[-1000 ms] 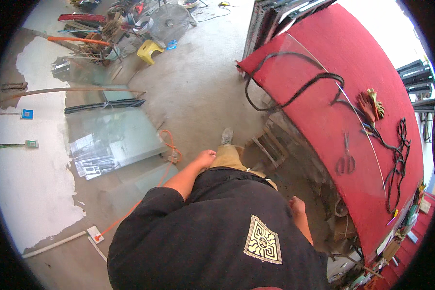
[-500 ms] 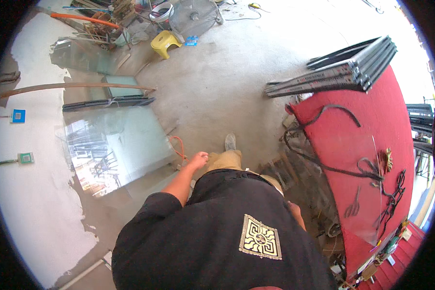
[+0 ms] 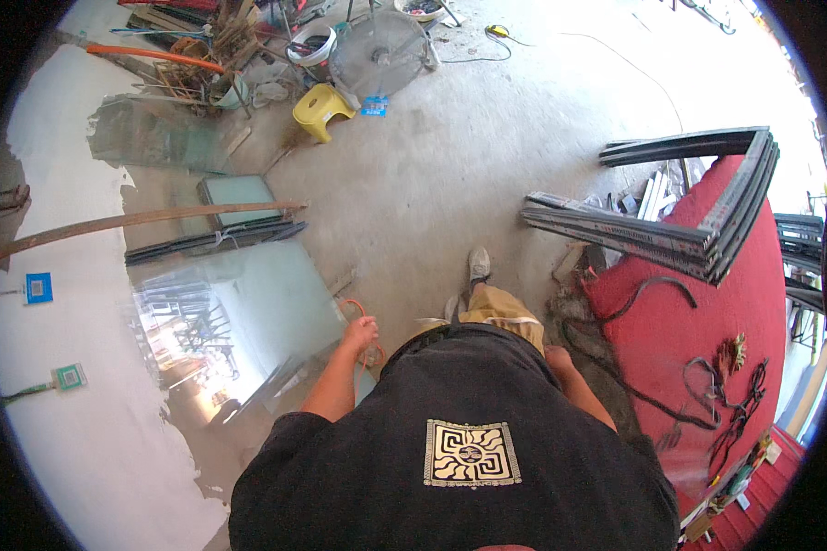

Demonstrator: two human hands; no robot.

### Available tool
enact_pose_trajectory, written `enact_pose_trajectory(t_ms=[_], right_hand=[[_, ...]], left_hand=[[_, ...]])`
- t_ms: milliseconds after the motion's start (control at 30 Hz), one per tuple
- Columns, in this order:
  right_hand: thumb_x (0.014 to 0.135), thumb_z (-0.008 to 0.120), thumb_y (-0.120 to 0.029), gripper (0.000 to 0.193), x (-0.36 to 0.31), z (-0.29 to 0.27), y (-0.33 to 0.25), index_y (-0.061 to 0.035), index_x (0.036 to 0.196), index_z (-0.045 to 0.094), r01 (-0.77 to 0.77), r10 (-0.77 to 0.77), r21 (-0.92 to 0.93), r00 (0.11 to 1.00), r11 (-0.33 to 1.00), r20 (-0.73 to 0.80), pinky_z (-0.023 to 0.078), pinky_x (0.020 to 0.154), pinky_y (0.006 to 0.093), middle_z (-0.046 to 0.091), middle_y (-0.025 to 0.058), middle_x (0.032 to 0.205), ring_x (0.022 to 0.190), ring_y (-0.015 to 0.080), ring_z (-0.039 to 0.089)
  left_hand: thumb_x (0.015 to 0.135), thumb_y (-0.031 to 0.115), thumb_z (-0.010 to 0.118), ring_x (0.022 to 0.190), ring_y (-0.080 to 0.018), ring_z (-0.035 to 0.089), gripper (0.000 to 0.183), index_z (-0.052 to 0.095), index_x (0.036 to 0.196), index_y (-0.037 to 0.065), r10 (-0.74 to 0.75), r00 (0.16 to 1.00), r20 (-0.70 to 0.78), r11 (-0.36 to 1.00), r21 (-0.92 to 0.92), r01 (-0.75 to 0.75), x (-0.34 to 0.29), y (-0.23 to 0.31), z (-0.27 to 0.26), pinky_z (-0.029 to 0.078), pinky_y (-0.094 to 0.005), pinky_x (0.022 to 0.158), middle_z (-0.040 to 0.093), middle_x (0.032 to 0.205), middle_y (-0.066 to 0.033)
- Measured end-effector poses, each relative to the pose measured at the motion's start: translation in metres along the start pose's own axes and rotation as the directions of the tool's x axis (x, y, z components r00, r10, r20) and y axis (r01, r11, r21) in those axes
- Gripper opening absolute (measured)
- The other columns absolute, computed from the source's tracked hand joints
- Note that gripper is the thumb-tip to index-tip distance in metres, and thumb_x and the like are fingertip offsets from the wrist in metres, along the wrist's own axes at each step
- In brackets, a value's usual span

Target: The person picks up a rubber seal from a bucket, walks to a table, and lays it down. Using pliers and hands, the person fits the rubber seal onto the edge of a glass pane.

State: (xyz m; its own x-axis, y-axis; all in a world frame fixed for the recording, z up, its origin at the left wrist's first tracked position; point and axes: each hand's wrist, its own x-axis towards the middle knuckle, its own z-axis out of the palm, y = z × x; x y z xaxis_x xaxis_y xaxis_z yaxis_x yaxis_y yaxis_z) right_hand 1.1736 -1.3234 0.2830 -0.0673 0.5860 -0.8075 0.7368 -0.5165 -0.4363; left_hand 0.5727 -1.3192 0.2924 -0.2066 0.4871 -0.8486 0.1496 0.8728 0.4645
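My left hand [image 3: 362, 332] hangs by my left hip with its fingers curled in and nothing seen in them. Behind it an orange-red cord [image 3: 351, 306] loops in the same line of sight, next to a large glass sheet [image 3: 289, 285] leaning at the left. My right hand [image 3: 555, 356] is low at my right hip, its fingers mostly hidden. Nearest to that side is a red-covered table [image 3: 744, 340]. Stacked black frame pieces [image 3: 616, 230], joined at corners, rest at its far end, and a black cord [image 3: 590, 354] trails off its near side.
Further glass panes [image 3: 239, 195] and a long wooden strip [image 3: 138, 219] stand along the left wall. Ahead are a yellow stool [image 3: 322, 110], a large round fan guard [image 3: 377, 57] and a white bucket [image 3: 311, 44]. Grey concrete floor [image 3: 413, 184] runs between.
I have stepped forward, with a different foot in front. The table and black frames sit lower in view. My left hand has swung slightly left and down; more of my right forearm shows.
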Motion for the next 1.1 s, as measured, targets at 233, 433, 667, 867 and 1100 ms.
enact_pose_trajectory(t_ms=[233,433,667,867,1100], right_hand=[[0.087,0.070,-0.040,0.045,0.132,-0.017,0.015,-0.0024,0.111,0.074,-0.020,0.025,-0.118,0.999,0.993,0.037,0.054,0.084,0.0470,0.073,0.0245,0.106,0.101,0.0427,0.069],[0.087,0.068,-0.036,0.039,0.130,-0.094,-0.165,-0.0033,0.107,0.075,-0.084,0.081,-0.078,0.995,0.993,-0.052,0.054,0.082,0.0455,0.074,0.0241,0.099,0.093,0.0398,0.072],[0.086,0.068,-0.033,0.035,0.187,-0.099,-0.247,-0.0067,0.107,0.079,-0.221,0.224,0.144,0.975,0.965,-0.006,0.055,0.077,0.0355,0.076,0.0119,0.087,0.079,0.0214,0.071],[0.090,0.066,-0.030,0.035,0.239,-0.072,-0.346,-0.0023,0.107,0.077,-0.071,0.090,0.347,0.995,0.935,-0.038,0.054,0.082,0.0365,0.077,0.0141,0.098,0.088,0.0268,0.071],[0.096,0.062,-0.035,0.040,0.265,-0.103,-0.450,-0.0032,0.118,0.073,-0.135,0.169,0.225,0.975,0.965,-0.142,0.051,0.094,0.0430,0.074,0.0197,0.113,0.106,0.0330,0.070]], left_hand=[[0.099,0.024,0.058,0.094,-0.0202,0.068,0.045,0.059,0.139,0.003,-0.056,0.998,-0.002,0.998,0.012,0.057,0.001,0.073,0.013,0.053,-0.0344,0.083,0.070,0.114,-0.0095],[0.099,0.031,0.058,0.104,-0.0248,0.069,0.042,0.066,0.133,0.007,0.100,0.993,-0.056,0.930,0.359,-0.073,0.055,0.106,-0.028,0.053,-0.0375,0.089,0.072,0.119,-0.0133],[0.097,0.028,0.062,0.089,-0.0202,0.068,0.044,0.064,0.134,0.004,-0.021,1.000,0.023,0.987,0.158,0.017,0.137,0.203,-0.115,0.054,-0.0348,0.079,0.073,0.104,-0.0097],[0.099,0.019,0.059,0.084,-0.0142,0.066,0.038,0.060,0.135,0.005,-0.027,0.995,-0.097,1.000,-0.002,0.027,0.194,0.306,-0.240,0.053,-0.0315,0.075,0.070,0.101,-0.0044],[0.101,0.017,0.055,0.084,-0.0147,0.066,0.037,0.057,0.137,0.008,-0.005,0.990,-0.144,0.996,-0.087,-0.007,0.257,0.397,-0.300,0.052,-0.0313,0.073,0.070,0.105,-0.0053]])
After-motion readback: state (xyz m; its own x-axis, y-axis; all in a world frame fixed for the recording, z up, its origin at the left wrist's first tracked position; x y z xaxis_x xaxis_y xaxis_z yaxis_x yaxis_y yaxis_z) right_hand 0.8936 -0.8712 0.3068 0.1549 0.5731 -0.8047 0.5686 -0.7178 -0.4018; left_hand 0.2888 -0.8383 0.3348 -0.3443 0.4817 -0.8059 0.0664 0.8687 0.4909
